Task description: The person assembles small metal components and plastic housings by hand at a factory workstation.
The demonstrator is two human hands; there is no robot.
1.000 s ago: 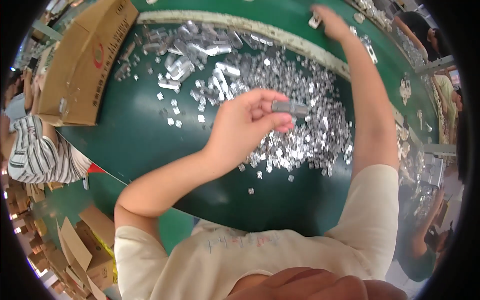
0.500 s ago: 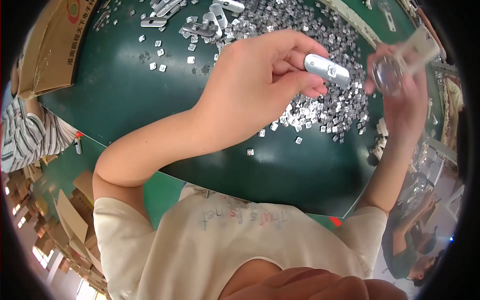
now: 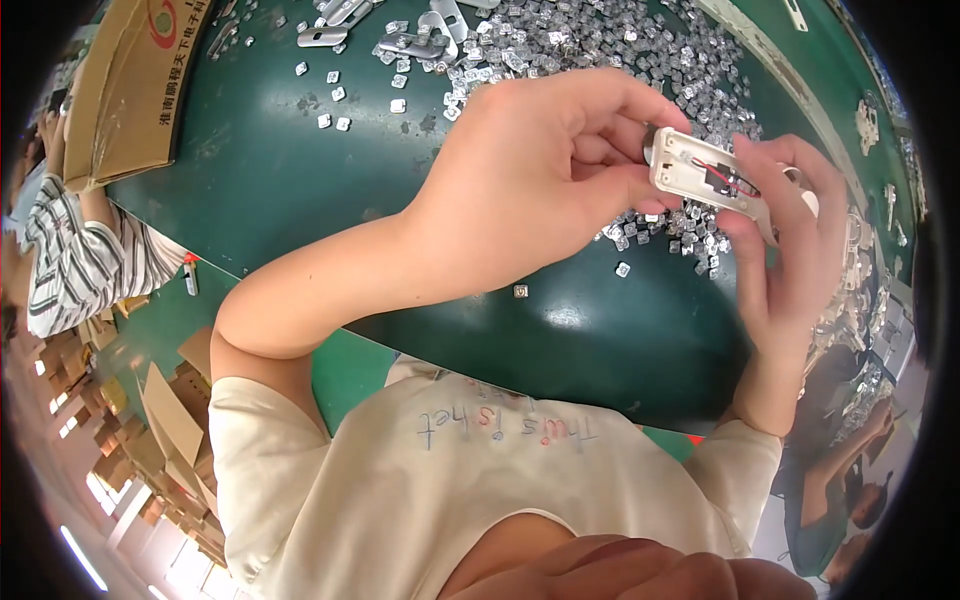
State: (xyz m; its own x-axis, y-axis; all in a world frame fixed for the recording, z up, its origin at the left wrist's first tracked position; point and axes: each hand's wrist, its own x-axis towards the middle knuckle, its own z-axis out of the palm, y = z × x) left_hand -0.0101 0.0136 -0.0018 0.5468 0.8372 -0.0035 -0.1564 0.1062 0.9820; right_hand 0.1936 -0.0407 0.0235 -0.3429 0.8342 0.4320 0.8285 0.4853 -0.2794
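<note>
My left hand (image 3: 530,180) is closed, pinching a silver oval cover (image 3: 648,152); just a sliver of it shows. Over that cover lies an open white plastic housing (image 3: 685,180) with a red wire and a dark component inside. The fingers and thumb of my right hand (image 3: 800,225) grip the housing at its right end. Both parts meet or nearly meet between my hands; I cannot tell whether they are joined. Behind and below the hands lie many small silver square pieces (image 3: 570,40) in a heap.
The dark green table (image 3: 300,190) carries more silver oval covers (image 3: 428,45) at the back. A cardboard box (image 3: 125,95) stands at the left edge. White strips and loose parts (image 3: 860,235) lie at the right. People sit at both sides.
My right hand has come left and now holds the white housing against the silver cover in my left hand. The clear, blurred item it held is no longer seen there.
</note>
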